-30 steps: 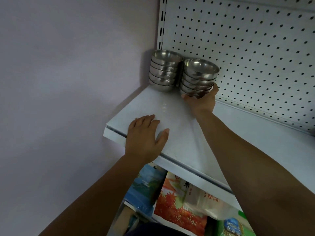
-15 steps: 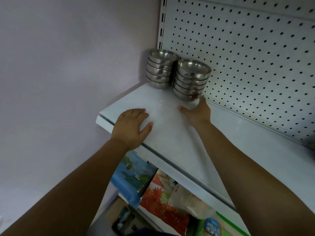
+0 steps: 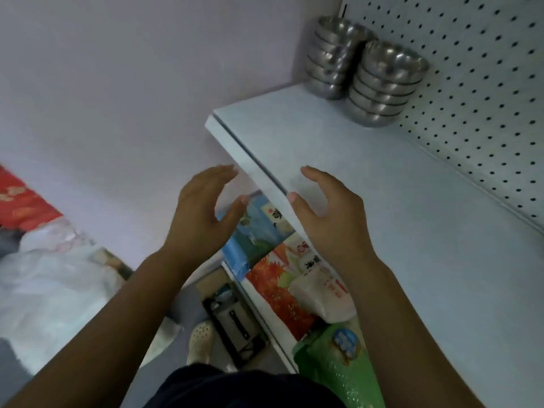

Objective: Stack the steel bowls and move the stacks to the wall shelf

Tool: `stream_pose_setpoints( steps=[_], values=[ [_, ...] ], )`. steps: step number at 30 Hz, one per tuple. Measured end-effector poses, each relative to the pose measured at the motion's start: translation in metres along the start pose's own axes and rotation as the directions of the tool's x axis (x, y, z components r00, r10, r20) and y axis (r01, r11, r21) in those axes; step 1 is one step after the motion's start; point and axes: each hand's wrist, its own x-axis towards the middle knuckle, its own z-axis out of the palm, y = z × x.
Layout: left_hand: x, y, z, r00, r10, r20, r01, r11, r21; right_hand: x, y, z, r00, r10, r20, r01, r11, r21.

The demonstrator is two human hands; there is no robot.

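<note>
Backing away from wall shelf (image 3: 397, 207), both bowl stacks (image 3: 382, 83) now in place.
Loose, empty: left hand (image 3: 203, 213), right hand (image 3: 329, 222).

2 bowl stacks (image 3: 331, 58) (image 3: 384, 83), 2 hands (image 3: 203, 213) (image 3: 329, 219), 1 shelf (image 3: 397, 207)

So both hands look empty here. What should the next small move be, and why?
Probably lower both hands and turn from the shelf to look for more bowls. The left hand and right hand are open and empty near its front edge, while the left stack and right stack stand side by side in the back corner. No loose bowls show.
</note>
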Motion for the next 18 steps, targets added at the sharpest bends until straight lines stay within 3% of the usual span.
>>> stream_pose_setpoints(
  steps=[4, 7, 12, 18],
  values=[
    [-0.09, 0.002, -0.027, 0.979, -0.192, -0.066, 0.194, 0.98, 0.032, -0.036, -0.015, 0.042, 0.98, -0.134, 0.146, 0.128, 0.991, 0.044],
    [-0.161, 0.001, -0.049, 0.906, -0.408, -0.117, 0.414, 0.909, 0.035, -0.062, -0.017, 0.077, 0.92, -0.172, 0.353, 0.157, 0.985, 0.069],
    [-0.27, 0.002, -0.09, 0.708, -0.684, -0.176, 0.7, 0.713, 0.046, -0.105, -0.018, 0.138, 0.679, -0.158, 0.717, 0.214, 0.977, 0.012],
    [-0.352, -0.011, -0.132, 0.487, -0.836, -0.252, 0.869, 0.493, 0.044, -0.133, -0.061, 0.191, 0.436, -0.177, 0.882, 0.333, 0.942, 0.024]
  ],
)
